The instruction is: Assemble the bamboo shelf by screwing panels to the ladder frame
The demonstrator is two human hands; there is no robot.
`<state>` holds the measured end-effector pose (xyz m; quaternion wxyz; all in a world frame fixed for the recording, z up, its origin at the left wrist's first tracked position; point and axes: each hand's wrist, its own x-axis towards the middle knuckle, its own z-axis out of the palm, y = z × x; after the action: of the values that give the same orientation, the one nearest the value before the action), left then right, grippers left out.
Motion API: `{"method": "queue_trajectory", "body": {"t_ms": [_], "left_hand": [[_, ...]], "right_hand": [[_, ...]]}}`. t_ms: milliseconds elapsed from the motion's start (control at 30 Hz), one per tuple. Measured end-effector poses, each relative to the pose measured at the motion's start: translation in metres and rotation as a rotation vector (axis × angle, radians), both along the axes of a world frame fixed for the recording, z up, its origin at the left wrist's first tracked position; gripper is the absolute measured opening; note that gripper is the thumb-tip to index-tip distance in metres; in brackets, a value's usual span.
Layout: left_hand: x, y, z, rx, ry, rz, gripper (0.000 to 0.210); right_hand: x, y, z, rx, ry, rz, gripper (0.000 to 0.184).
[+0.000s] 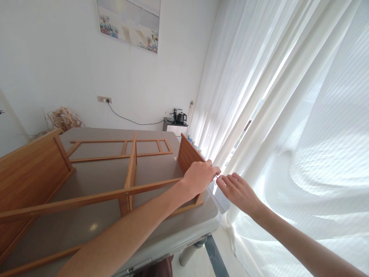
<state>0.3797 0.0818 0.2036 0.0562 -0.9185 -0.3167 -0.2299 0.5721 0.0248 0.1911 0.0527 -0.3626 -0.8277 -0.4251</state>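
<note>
A wooden shelf frame lies across a grey-brown covered table, with its end panel standing up at the right. My left hand reaches over that panel, closed, its fingers curled at the outer side. Just beyond the panel, my right hand is closed in a pinch. Between the fingertips of both hands shows a short stretch of thin dark rod, possibly a hex key. The fingers hide its ends, and where it meets the panel is covered by my left hand.
Under the frame is the covered table. A larger wooden panel rises at the left. White curtains hang close to my right hand. Behind the table, a kettle stands on a small cabinet, its cord running to a wall socket.
</note>
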Motion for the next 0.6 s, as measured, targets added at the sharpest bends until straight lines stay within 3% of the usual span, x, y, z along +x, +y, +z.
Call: {"method": "queue_trajectory", "body": {"t_ms": [100,200,267,333,467,600], "left_hand": [[-0.001,-0.001,0.001,-0.01,0.005,0.0,0.02],[0.0,0.0,-0.001,-0.013,0.017,-0.001,0.019],[0.001,0.001,-0.002,-0.015,0.014,-0.002,0.019],[0.001,0.002,-0.003,-0.018,0.001,-0.006,0.018],[0.0,0.0,0.0,-0.039,-0.014,-0.011,0.02],[-0.001,-0.001,0.002,-0.038,-0.008,-0.005,0.02]], "right_hand": [[-0.003,-0.001,-0.003,-0.197,0.292,-0.033,0.022],[-0.011,-0.002,-0.011,-0.532,0.838,-0.122,0.015],[-0.018,-0.003,-0.018,-0.76,1.195,-0.14,0.02],[-0.023,-0.002,-0.024,-0.891,1.451,-0.111,0.027],[-0.028,-0.002,-0.035,-0.872,1.611,-0.074,0.031],[-0.025,-0.008,-0.043,-0.663,1.439,-0.123,0.025]]}}
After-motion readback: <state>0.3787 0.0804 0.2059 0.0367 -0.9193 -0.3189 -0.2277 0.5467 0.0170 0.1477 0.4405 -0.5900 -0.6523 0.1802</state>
